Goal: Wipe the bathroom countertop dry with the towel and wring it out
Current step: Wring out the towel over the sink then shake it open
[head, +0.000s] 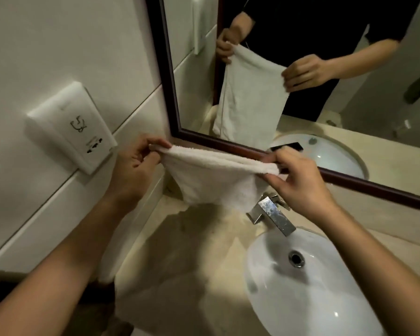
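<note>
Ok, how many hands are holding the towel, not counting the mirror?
2. The left hand pinches one end of the towel near the socket. The right hand pinches the other end above the faucet. Neither is hidden.

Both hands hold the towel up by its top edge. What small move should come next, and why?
Probably lower the towel flat onto the countertop left of the sink. The left hand and right hand pinch its top edge, so it hangs spread between them beside the faucet, not laid on the surface, and wiping needs contact.
</note>
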`<state>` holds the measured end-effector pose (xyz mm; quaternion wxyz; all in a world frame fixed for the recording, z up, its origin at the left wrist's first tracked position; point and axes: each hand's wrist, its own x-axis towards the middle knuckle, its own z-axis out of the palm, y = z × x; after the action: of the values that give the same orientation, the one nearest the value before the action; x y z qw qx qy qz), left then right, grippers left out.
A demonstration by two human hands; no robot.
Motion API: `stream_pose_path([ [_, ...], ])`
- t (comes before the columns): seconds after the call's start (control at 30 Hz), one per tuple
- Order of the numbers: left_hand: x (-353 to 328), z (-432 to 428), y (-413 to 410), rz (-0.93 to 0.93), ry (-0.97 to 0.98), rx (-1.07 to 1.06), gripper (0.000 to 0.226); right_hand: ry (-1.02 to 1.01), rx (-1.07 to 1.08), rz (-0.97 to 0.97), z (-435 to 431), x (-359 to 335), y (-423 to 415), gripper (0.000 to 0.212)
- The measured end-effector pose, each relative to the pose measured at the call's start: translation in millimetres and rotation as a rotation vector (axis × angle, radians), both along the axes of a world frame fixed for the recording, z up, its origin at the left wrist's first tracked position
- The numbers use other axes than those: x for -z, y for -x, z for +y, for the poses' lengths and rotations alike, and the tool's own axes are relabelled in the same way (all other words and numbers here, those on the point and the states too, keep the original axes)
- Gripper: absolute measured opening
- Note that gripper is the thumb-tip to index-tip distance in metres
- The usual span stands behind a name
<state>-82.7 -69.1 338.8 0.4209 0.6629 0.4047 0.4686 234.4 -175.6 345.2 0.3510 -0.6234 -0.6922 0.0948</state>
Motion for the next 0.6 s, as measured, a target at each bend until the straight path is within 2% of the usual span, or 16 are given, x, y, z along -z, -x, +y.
stream_pose_path([
  [0.13, 40, -32, 27, 0.131, 0.044, 0.042, 0.031, 0.090, -0.057, 0.097, -40, 51, 22, 0.015],
  [0.2, 75, -46, 38, 0.205, 0.205, 0.069, 0.028, 0.255, -0.062, 0.148, -56, 92, 34, 0.013],
  [0.3, 146, -56, 51, 0.296, 0.454, 0.115, 0.046, 0.513, -0.049, 0.280, -69, 159, 45, 0.013],
  [0.37, 182, -52, 52, 0.310, 0.554, 0.095, 0.047, 0.606, -0.011, 0.366, -69, 188, 48, 0.017],
  [0.47, 208, -33, 36, 0.285, 0.586, -0.003, 0.053, 0.625, 0.084, 0.440, -51, 211, 44, 0.017],
  [0.53, 217, -14, 15, 0.281, 0.505, -0.063, 0.044, 0.576, 0.151, 0.432, -30, 225, 39, 0.016],
  [0.6, 226, 3, -8, 0.236, 0.452, -0.148, 0.032, 0.477, 0.261, 0.329, -10, 236, 38, 0.015],
])
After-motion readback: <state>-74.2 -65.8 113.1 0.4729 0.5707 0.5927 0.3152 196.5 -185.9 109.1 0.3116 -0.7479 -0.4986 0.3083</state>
